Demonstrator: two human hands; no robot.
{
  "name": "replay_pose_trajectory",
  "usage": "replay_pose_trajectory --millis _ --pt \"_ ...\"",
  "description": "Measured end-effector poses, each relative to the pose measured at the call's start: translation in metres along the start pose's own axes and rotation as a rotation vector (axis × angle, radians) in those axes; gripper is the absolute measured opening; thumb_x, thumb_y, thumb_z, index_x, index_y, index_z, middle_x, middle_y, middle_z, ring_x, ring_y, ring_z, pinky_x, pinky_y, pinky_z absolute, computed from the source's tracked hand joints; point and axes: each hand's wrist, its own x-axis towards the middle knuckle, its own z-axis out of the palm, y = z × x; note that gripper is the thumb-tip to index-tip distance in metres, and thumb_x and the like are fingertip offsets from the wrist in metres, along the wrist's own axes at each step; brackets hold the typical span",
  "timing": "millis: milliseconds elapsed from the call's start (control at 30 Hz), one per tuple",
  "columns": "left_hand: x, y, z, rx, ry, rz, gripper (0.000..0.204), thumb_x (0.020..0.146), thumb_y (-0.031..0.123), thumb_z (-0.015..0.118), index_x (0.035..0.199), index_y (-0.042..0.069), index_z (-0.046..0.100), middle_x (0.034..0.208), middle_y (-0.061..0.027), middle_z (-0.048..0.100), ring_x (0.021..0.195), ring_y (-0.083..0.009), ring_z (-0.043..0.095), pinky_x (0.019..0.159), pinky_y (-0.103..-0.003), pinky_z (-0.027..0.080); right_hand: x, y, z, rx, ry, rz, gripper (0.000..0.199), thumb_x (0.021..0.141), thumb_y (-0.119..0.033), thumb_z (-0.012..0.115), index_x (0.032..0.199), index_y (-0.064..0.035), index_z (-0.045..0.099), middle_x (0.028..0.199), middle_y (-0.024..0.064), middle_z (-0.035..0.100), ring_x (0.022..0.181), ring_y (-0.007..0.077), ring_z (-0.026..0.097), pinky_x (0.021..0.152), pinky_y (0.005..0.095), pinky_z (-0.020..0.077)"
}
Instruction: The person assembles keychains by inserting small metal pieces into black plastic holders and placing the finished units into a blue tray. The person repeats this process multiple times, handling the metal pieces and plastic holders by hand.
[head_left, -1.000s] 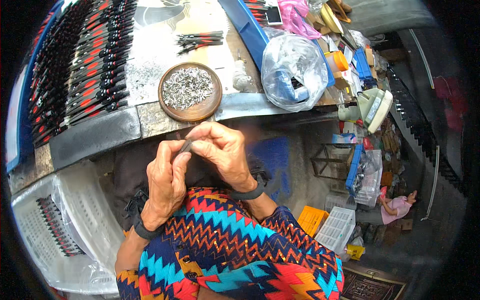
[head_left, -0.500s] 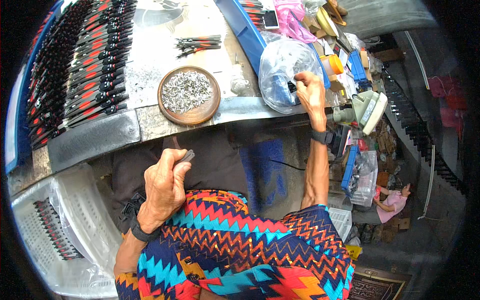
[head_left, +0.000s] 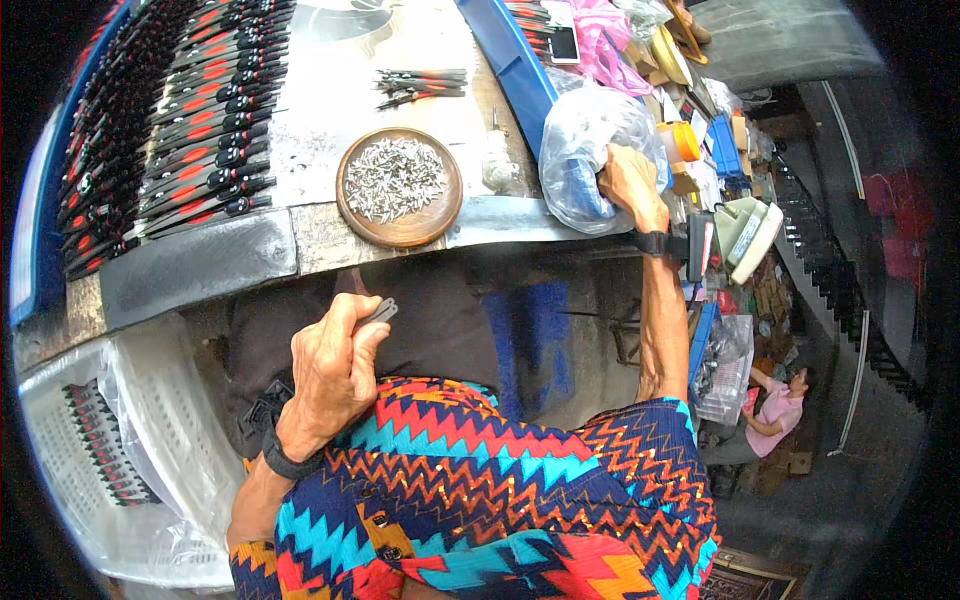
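Note:
My left hand (head_left: 335, 365) is closed over the dark clothing in front of me, below the bench edge. Thumb and forefinger pinch a small dark grey flat piece (head_left: 383, 309) with a rounded end; it may be more than one, stacked. At the right of the bench my right hand (head_left: 632, 187) reaches to a clear plastic bag (head_left: 592, 115) set in front of a blue tray. Its fingertips are hidden at the bag, so their grip does not show. A round wooden dish (head_left: 452, 205) of small silvery metal pins (head_left: 395, 180) stands between the hands.
Rows of black-and-red handled tools (head_left: 205, 130) cover the bench's left side; a few similar pieces (head_left: 420, 85) lie behind the dish. A white crate (head_left: 190, 420) stands lower left. A blue tray wall (head_left: 510, 70) borders clutter at right. Another person (head_left: 775, 410) sits far right.
My right hand has moved slightly right and down at the plastic bag; the dark bit by its fingertips no longer shows. The left hand still pinches the grey piece. The whole view has shifted slightly.

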Motion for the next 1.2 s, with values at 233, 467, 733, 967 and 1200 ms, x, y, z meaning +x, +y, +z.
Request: replay_pose_trajectory --millis 233,467,733,967,1200 --pt "0.001 0.000 0.001 -0.044 0.022 -0.025 0.015 0.081 0.003 0.060 0.095 -0.002 0.054 0.074 -0.0164 0.061 0.064 -0.0326 0.062 0.055 -0.035 0.047 -0.016 -0.004 0.001 0.405 0.311 0.156 0.016 0.079 -0.012 0.056 0.088 0.0016 0.058 0.079 0.0230 0.060 0.071 0.0374 0.059 0.065 0.0419 0.0465" --pt "0.001 0.001 0.001 -0.089 0.037 -0.033 0.016 0.080 -0.001 0.060 0.094 -0.004 0.054 0.073 -0.0168 0.060 0.063 -0.0317 0.062 0.055 -0.033 0.047 -0.043 -0.066 -0.028 1.053 0.643 0.257 0.020 0.081 -0.005 0.064 0.100 0.0017 0.062 0.079 0.0023 0.061 0.068 0.0079 0.053 0.064 0.0218 0.0447" --pt "-0.001 -0.002 -0.001 -0.089 0.039 -0.067 0.017 0.079 0.000 0.062 0.094 -0.002 0.054 0.075 -0.0181 0.060 0.064 -0.0342 0.061 0.055 -0.036 0.047 -0.083 -0.159 -0.060 1.302 0.290 0.078 0.025 0.076 -0.002 0.070 0.099 -0.0014 0.061 0.077 -0.0022 0.056 0.067 0.0035 0.049 0.060 0.0172 0.0408" --pt "-0.003 -0.008 0.000 -0.091 0.052 -0.073 0.020 0.079 0.005 0.063 0.095 -0.001 0.054 0.074 -0.0183 0.061 0.063 -0.0351 0.061 0.054 -0.038 0.047 -0.095 -0.203 -0.047 1.498 0.057 0.000 0.022 0.073 -0.002 0.073 0.094 -0.0004 0.066 0.074 -0.0043 0.056 0.062 0.0013 0.044 0.055 0.0151 0.0352" --pt "-0.005 -0.009 -0.002 -0.077 0.011 -0.100 0.015 0.081 0.002 0.060 0.094 -0.004 0.055 0.076 -0.0163 0.061 0.066 -0.0293 0.062 0.058 -0.033 0.047 -0.096 -0.216 -0.039 1.329 0.141 -0.177 0.034 0.065 -0.003 0.074 0.098 -0.0050 0.066 0.074 0.0002 0.058 0.062 0.0093 0.046 0.057 0.0225 0.0394"
